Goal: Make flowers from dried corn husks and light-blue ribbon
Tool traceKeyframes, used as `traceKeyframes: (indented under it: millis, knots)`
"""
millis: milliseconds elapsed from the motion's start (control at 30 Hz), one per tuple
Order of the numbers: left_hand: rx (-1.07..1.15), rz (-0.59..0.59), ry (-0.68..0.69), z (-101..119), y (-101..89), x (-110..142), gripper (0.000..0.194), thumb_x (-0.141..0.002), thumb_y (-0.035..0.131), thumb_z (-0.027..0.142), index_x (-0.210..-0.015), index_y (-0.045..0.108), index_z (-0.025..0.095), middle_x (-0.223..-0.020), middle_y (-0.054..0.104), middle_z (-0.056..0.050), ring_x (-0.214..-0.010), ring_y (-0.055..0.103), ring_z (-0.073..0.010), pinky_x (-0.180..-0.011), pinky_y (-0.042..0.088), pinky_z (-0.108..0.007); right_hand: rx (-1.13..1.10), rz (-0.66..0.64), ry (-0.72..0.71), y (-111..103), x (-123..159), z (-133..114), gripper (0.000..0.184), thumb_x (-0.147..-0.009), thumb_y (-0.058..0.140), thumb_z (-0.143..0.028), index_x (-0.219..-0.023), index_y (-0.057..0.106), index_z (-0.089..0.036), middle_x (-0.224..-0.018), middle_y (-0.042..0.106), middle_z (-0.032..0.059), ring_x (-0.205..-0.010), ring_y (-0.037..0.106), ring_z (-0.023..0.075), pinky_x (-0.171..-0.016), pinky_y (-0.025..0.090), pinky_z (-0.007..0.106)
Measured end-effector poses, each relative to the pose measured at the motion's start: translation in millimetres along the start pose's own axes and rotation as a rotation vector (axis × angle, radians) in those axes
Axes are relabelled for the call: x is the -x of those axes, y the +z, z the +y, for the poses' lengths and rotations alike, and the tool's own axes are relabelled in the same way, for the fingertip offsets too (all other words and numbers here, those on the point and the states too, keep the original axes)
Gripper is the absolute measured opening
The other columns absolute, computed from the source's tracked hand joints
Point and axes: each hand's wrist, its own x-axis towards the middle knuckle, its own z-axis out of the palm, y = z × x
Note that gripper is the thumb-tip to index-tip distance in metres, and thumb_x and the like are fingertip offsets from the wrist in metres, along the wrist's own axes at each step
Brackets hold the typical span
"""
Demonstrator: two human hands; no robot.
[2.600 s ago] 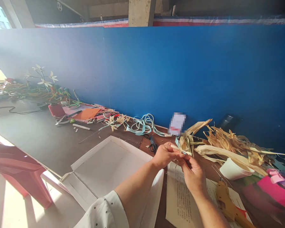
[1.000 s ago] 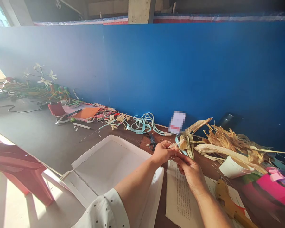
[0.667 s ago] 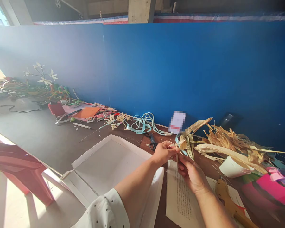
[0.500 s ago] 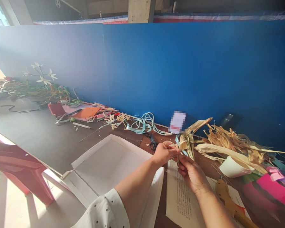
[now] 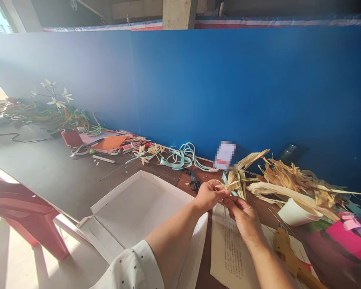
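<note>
My left hand [image 5: 209, 196] is closed in a pinch around the base of a small corn husk flower [image 5: 231, 185], whose pale petals poke out past the fingers. Close against it, my right hand [image 5: 243, 216] pinches a light blue ribbon [image 5: 234, 193] just under the petals. Another bit of that ribbon rises behind the flower. The fingertips hide much of the stem. Behind the hands lie dried corn husks [image 5: 284, 176], and black scissors [image 5: 194, 182] rest left of them. A printed sheet [image 5: 228, 249] is spread below my right hand.
An open white box lid [image 5: 141, 176] takes up the near table. On the right are a yellow glue gun [image 5: 285, 249], a white cup [image 5: 297, 212] and a pink container [image 5: 349, 239]. Blue cord [image 5: 188, 150] and finished husk flowers [image 5: 142, 154] lie along the blue partition [image 5: 243, 88].
My right hand has shifted slightly up and its fingers have closed in nearer to my left fingertips. The strip that hung below the fingers is now less visible. My left hand has barely moved.
</note>
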Motion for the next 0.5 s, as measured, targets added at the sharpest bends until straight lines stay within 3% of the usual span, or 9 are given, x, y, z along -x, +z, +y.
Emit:
traceKeyframes:
  millis: [233,367,500]
  knots:
    - [-0.019,0.033,-0.006,1.9,0.5,0.8,0.053,-0.045,0.082,0.047,-0.068,0.046,0.015,-0.064,0.052,0.001,-0.055,0.048,-0.0074,-0.055,0.038,-0.023,-0.179,-0.038,0.164,0.8,-2.0,6.6,0.027,-0.066,0.075,-0.040,-0.086,0.072,-0.022,-0.046,0.031,-0.0082,-0.044,0.021,0.0081,-0.043,0.013,0.024]
    - [-0.040,0.025,-0.014,2.9,-0.5,0.9,0.053,-0.045,0.082,0.047,-0.067,0.046,0.015,-0.062,0.052,0.002,-0.056,0.048,-0.0078,-0.056,0.038,-0.023,-0.230,-0.054,0.184,1.9,-0.4,5.8,0.036,-0.067,0.075,-0.039,-0.099,0.071,-0.024,-0.050,0.034,-0.0080,-0.046,0.021,0.0079,-0.044,0.014,0.023]
    - [-0.022,0.012,-0.013,3.5,-0.4,1.0,0.052,-0.046,0.081,0.046,-0.067,0.046,0.015,-0.063,0.052,0.002,-0.055,0.047,-0.0071,-0.055,0.037,-0.022,-0.273,-0.085,0.180,2.0,1.0,3.5,0.032,-0.069,0.075,-0.038,-0.098,0.071,-0.024,-0.050,0.033,-0.0078,-0.047,0.020,0.0083,-0.044,0.014,0.023]
